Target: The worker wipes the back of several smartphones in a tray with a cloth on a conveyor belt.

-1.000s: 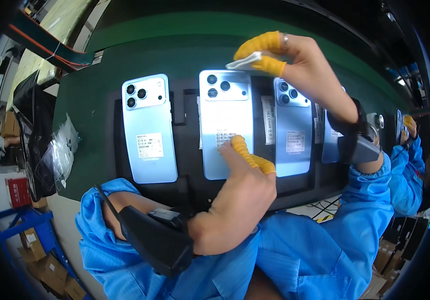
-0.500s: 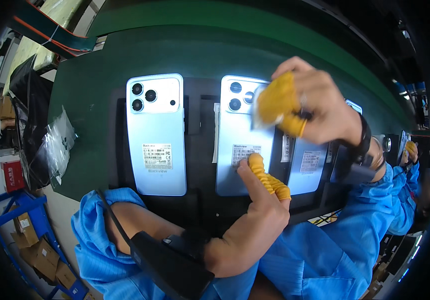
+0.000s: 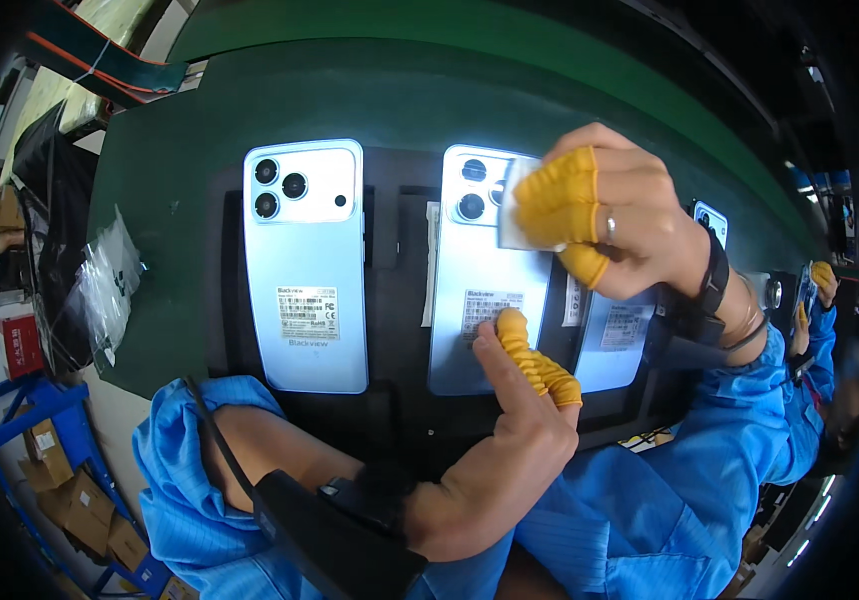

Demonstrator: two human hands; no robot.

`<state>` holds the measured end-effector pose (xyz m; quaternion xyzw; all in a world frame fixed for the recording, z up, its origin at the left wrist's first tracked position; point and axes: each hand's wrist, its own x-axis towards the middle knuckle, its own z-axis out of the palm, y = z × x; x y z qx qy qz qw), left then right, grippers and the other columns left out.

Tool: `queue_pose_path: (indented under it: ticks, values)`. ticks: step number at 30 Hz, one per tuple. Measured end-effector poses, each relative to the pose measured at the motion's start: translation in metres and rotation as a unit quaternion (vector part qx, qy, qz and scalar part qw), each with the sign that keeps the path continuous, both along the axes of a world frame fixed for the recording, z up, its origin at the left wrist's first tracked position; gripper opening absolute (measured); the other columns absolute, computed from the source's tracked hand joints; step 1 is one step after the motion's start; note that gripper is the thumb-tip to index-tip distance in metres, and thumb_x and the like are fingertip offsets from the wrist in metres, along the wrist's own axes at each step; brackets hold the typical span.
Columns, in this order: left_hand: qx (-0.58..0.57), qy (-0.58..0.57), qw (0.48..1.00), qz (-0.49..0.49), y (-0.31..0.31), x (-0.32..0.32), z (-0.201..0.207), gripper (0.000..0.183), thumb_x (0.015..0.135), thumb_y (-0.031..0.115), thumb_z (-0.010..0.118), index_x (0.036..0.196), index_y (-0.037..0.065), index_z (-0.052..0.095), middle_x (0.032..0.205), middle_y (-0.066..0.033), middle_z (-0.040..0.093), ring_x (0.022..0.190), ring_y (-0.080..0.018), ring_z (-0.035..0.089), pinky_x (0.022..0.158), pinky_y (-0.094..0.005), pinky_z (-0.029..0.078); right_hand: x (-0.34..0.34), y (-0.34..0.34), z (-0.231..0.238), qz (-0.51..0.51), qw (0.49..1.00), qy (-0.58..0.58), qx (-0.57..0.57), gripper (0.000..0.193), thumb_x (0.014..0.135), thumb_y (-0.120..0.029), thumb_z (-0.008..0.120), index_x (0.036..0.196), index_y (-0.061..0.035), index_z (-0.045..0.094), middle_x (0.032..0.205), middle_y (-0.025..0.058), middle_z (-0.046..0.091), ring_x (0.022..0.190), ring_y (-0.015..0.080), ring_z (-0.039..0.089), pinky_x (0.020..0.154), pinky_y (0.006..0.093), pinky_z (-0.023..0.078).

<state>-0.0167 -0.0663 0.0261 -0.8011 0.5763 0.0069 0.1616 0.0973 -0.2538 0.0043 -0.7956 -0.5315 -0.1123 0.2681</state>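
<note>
Three light-blue phones lie back up on the dark mat: a left phone (image 3: 307,270), a middle phone (image 3: 480,245) and a right phone (image 3: 615,345) partly covered by my arm. Each has a round-lensed camera block and a printed label. My right hand (image 3: 622,205), with yellow finger cots, is closed round a folded white cloth (image 3: 512,205), held at the middle phone's camera block and upper back. My left hand (image 3: 510,430) rests its fingertips, some in yellow cots, on the middle phone's label. Its fingers reach forward along the phone with nothing visible between them.
A green bench (image 3: 180,250) surrounds the black mat (image 3: 395,420). Another phone's camera end (image 3: 712,220) shows past my right wrist. Clear plastic wrap (image 3: 110,280) hangs at the bench's left edge, above a blue rack (image 3: 45,420) with cardboard boxes. A co-worker's blue sleeve (image 3: 818,350) is at far right.
My right hand, blurred before, now shows sharply, with the cloth slightly lower and left on the phone. My left hand stays on the label. The whole view has shifted a little.
</note>
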Motion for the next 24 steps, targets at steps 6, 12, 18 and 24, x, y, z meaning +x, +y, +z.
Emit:
queue_pose_path:
  ticks: [6,12,18,24]
  values:
    - [0.016,-0.010,1.000,-0.022,-0.002,0.000,-0.004,0.030,0.091,0.024,0.051,0.115,0.006,0.055,0.088,-0.0178,0.067,0.083,-0.0348,0.066,0.080,-0.0534,0.050,0.010,0.007,0.004,-0.102,0.991,-0.081,0.043,0.009,0.063,0.002,0.063,0.070,-0.0022,0.060,0.074,0.0123,0.063,0.068,0.0263,0.061,0.079,0.0412,0.049]
    - [0.006,0.022,1.000,-0.021,-0.002,0.004,-0.003,0.031,0.091,0.024,0.054,0.116,0.006,0.054,0.089,-0.0171,0.067,0.083,-0.0331,0.066,0.080,-0.0523,0.050,0.001,0.006,-0.010,-0.018,0.999,-0.040,-0.012,0.006,0.064,-0.002,0.065,0.067,-0.0001,0.059,0.063,0.0111,0.057,0.065,0.0265,0.059,0.082,0.0417,0.050]
    - [0.020,0.000,1.000,-0.021,0.001,-0.001,0.001,0.030,0.089,0.023,0.056,0.113,0.005,0.055,0.087,-0.0170,0.067,0.083,-0.0333,0.066,0.080,-0.0522,0.050,-0.017,-0.008,0.010,-0.134,0.990,-0.027,0.019,0.011,0.064,0.003,0.062,0.074,-0.0008,0.064,0.075,0.0116,0.065,0.075,0.0260,0.063,0.081,0.0379,0.049]
    - [0.018,-0.012,1.000,-0.020,0.001,-0.001,-0.001,0.029,0.090,0.024,0.054,0.112,0.006,0.055,0.087,-0.0167,0.067,0.082,-0.0343,0.066,0.080,-0.0532,0.050,-0.035,0.006,-0.016,-0.191,0.970,-0.138,-0.063,0.011,0.064,-0.001,0.067,0.076,-0.0016,0.066,0.081,0.0117,0.065,0.079,0.0258,0.064,0.084,0.0396,0.050]
